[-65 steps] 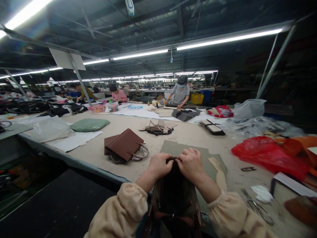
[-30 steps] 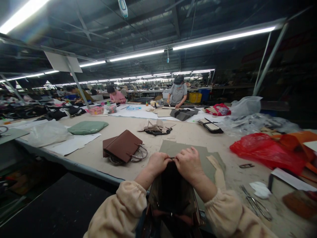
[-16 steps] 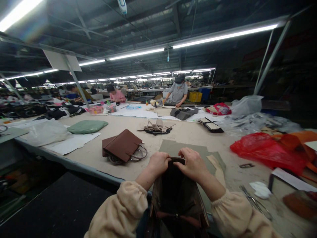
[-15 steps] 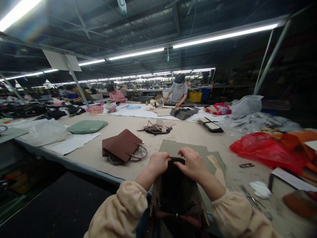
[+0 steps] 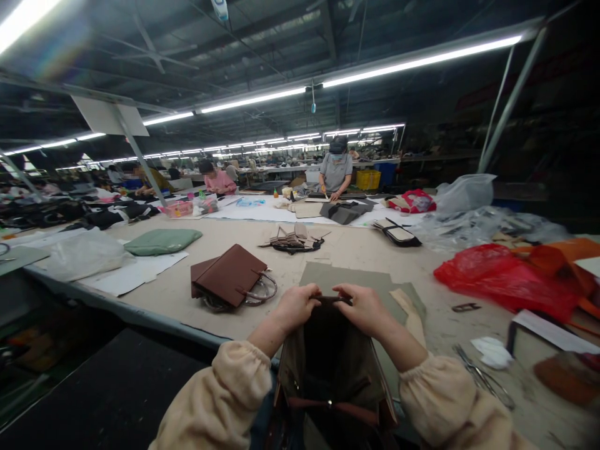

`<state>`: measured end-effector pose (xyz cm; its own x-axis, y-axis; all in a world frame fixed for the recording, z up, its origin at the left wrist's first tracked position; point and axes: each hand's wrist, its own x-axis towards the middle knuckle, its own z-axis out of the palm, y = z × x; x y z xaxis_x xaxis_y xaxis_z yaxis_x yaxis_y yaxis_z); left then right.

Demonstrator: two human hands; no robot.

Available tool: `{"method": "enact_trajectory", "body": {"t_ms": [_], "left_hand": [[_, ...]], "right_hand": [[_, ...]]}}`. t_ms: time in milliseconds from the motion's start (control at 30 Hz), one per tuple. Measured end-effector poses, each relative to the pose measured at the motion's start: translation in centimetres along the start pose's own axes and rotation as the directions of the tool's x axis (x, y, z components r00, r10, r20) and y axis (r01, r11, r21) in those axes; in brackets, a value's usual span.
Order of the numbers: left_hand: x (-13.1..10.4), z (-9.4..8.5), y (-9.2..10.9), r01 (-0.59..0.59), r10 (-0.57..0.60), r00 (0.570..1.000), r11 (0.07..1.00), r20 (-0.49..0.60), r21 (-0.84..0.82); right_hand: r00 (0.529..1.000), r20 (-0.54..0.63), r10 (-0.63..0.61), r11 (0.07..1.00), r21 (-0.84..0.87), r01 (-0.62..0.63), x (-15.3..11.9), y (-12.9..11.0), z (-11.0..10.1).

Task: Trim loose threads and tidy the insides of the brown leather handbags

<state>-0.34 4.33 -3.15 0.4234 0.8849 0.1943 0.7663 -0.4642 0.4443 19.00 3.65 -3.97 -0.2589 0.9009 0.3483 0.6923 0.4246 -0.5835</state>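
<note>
A dark brown handbag (image 5: 335, 375) stands in front of me at the table edge, its mouth spread so the dark lining shows. My left hand (image 5: 300, 303) pinches the far rim on its left side. On the right part of that same rim, my right hand (image 5: 360, 306) has thumb and fingers closed over the edge. A short stretch of rim runs between the two hands. Beyond the bag lies a grey-green flat sheet (image 5: 347, 275), with a beige strip (image 5: 412, 315) on its right side.
Left of my hands lies a brown handbag (image 5: 229, 275) with wrapped handles. Farther off are a green pouch (image 5: 162, 241) and a pile of strips (image 5: 293, 237). Scissors (image 5: 482, 378), a red plastic bag (image 5: 497, 284) and clear plastic (image 5: 506, 225) are at right. A co-worker (image 5: 335, 169) works across the table.
My right hand's fingers have come down from a raised curl onto the rim, and the hands now sit slightly farther apart. The view has shifted a little.
</note>
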Motion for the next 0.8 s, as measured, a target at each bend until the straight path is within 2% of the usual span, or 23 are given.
{"method": "enact_trajectory", "body": {"t_ms": [233, 567, 800], "left_hand": [[0.45, -0.27, 0.0, 0.014, -0.022, 0.995, 0.997, 0.099, 0.078], [0.76, -0.42, 0.71, 0.037, -0.043, 0.996, 0.997, 0.079, 0.07], [0.95, -0.49, 0.24, 0.014, -0.018, 0.997, 0.998, 0.075, 0.058]], "right_hand": [[0.998, 0.048, -0.035, 0.999, 0.011, 0.034, -0.09, 0.1, -0.38], [0.999, 0.029, -0.03, 0.996, -0.088, 0.032, -0.31, -0.19, -0.57], [1.0, 0.022, 0.015, 0.99, -0.141, -0.012, -0.02, -0.72, -0.4]]}}
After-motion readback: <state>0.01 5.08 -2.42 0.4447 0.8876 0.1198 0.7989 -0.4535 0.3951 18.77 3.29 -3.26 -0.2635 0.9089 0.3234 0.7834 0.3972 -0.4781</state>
